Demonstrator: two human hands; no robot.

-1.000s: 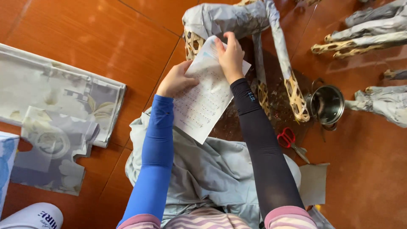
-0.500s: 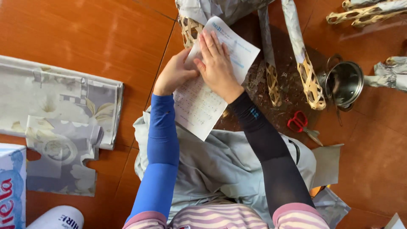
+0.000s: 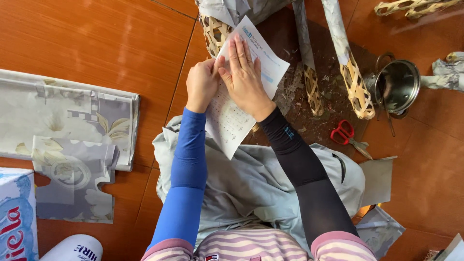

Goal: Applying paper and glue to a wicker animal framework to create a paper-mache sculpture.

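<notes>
Grey floral wrapping paper [image 3: 67, 116] is lying on the orange floor tiles [image 3: 96, 43], well left of the person. Below it a blue-and-white carton [image 3: 14, 217] is being cut off by the frame's edge. At centre, a printed paper sheet [image 3: 241, 96] is resting over a woven frame [image 3: 215, 34]; the right hand [image 3: 244, 77] is pressing flat on it, fingers extended, while the left hand [image 3: 203, 84] is pinching its edge. Red scissors [image 3: 345, 135] are lying near a steel pot [image 3: 398, 87].

We saw thin white paper [image 3: 241, 104], smooth and matt. The floor [image 3: 96, 43] was shiny, smooth brown wood. The pot [image 3: 397, 87] was shiny metal. The cones [image 3: 356, 89] were rough woven strips. The scissors [image 3: 344, 133] had red plastic handles.
</notes>
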